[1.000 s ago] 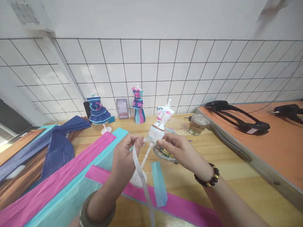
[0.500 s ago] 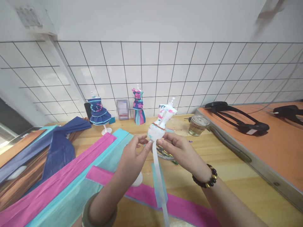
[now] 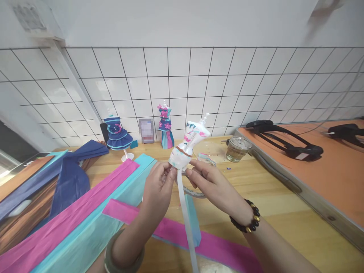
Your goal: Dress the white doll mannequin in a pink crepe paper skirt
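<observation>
A small white dress form [image 3: 193, 139], splashed with pink and teal and with a brown line round its hips, leans to the right between my hands. My left hand [image 3: 159, 182] pinches its lower left edge, thumb and fingers closed. On the other side my right hand [image 3: 212, 184] has its bent fingers against the lower right edge, thumb near the bottom. From under the form a narrow white strip [image 3: 185, 212] hangs down toward me, over a light blue fabric piece [image 3: 193, 223] and a pink fabric band [image 3: 218, 248]. The fingertips partly hide the form's bottom.
Two dressed mini mannequins, one in a blue tiered dress [image 3: 118, 133] and one in a pink-and-blue dress [image 3: 165, 127], stand by the tiled wall. Long pink and turquoise fabric [image 3: 82, 212] lies left. A lidded glass [image 3: 238, 148] and black headset-like frames [image 3: 284, 140] are at right.
The dress form and both hands have shifted slightly left, and the form has turned a little. The white strip's top has moved left with it.
</observation>
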{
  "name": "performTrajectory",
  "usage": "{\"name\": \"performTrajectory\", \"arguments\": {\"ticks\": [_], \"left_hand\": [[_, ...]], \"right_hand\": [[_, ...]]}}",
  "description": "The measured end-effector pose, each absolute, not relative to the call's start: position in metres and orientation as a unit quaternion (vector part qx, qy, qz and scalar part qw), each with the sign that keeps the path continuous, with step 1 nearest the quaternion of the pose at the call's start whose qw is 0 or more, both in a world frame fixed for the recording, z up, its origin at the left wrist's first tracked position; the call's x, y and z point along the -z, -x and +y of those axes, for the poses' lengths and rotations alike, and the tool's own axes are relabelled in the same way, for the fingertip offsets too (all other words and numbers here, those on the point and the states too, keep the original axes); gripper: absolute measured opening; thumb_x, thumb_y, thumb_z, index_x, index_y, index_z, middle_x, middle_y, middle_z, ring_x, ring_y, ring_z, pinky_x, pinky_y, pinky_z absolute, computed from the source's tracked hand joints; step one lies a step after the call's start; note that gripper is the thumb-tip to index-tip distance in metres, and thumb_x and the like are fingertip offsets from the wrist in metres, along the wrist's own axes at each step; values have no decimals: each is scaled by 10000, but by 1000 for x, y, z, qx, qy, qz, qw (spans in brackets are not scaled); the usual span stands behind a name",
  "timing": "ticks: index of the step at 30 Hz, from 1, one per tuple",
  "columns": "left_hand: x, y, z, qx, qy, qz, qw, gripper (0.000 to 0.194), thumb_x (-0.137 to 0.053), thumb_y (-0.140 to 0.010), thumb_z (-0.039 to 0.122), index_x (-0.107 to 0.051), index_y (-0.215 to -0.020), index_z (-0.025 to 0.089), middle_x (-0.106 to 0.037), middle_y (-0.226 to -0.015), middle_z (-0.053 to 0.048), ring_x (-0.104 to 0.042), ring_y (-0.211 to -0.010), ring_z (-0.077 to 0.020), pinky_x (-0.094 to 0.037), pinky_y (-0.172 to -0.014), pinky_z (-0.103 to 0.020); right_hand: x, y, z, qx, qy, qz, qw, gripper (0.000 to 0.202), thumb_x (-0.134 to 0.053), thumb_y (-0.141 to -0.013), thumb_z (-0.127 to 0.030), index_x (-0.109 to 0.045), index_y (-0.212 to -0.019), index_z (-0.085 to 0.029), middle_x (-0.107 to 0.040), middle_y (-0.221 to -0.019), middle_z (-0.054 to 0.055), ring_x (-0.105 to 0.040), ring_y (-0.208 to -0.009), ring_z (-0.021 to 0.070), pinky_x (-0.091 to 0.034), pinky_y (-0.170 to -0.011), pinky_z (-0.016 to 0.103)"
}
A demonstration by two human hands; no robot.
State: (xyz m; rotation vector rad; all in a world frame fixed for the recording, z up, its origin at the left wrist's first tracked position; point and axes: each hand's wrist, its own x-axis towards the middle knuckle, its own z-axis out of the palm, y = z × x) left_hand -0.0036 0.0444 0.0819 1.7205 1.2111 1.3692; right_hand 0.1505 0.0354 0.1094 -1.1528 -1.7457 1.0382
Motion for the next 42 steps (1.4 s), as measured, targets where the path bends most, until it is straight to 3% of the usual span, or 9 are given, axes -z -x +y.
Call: {"name": "performTrajectory", "arguments": {"ticks": [3,9,15,20,23,30,34,42], "left_hand": [[-81,5,43,-514,-663,488,242,109,-465,-863,269,-549,-839,204,-521,-779,-2,-483,-729,-143,-368,-651,-262],[-81,10,46,-530,-649,508,201,117,-467,-865,293,-525,-810,208,-501,-751,6,-467,-701,-143,-358,-631,-265],[-82,14,49,-553,-629,511,192,124,-471,-864,303,-546,-827,212,-489,-747,5,-464,-712,-140,-359,-609,-254],[-80,12,49,-573,-583,491,301,122,-494,-850,317,-555,-893,219,-507,-736,15,-450,-629,-111,-361,-586,-246],[-83,9,47,-598,-546,453,373,91,-532,-824,288,-562,-864,212,-432,-640,44,-386,-545,-86,-326,-524,-228],[-83,10,49,-605,-503,388,481,158,-564,-811,299,-583,-924,190,-345,-592,62,-319,-496,-54,-276,-460,-201],[-81,12,50,-585,-491,343,547,112,-590,-796,280,-590,-836,176,-376,-622,47,-325,-502,-47,-265,-450,-196],[-86,13,46,-535,-465,323,627,144,-622,-769,289,-570,-741,158,-401,-633,38,-287,-484,-35,-226,-438,-188]], "right_hand": [[-105,-149,36,-425,484,-653,398,316,-460,-866,-390,-496,-1096,-176,-398,-545,-72,-376,-498,98,-313,-467,212],[-102,-147,30,-382,497,-657,418,197,-451,-875,-396,-508,-863,-208,-453,-572,-61,-420,-522,95,-342,-487,204],[-107,-143,21,-258,518,-702,415,170,-455,-882,-358,-539,-847,-214,-517,-597,-40,-447,-518,103,-323,-484,220],[-107,-138,11,-142,496,-739,433,110,-463,-887,-279,-552,-888,-214,-571,-638,-32,-454,-521,100,-333,-520,226],[-108,-137,11,-134,485,-749,431,107,-457,-889,-263,-551,-886,-212,-562,-614,-38,-449,-509,98,-333,-521,223],[-107,-142,17,-188,505,-720,438,135,-450,-893,-289,-556,-866,-210,-509,-600,-41,-424,-506,93,-307,-489,218],[-108,-146,21,-229,501,-711,436,147,-445,-894,-306,-558,-872,-214,-487,-596,-43,-419,-515,98,-319,-501,222],[-110,-152,26,-307,499,-677,445,173,-449,-887,-347,-553,-884,-209,-573,-704,-6,-507,-611,125,-384,-553,236]]}}
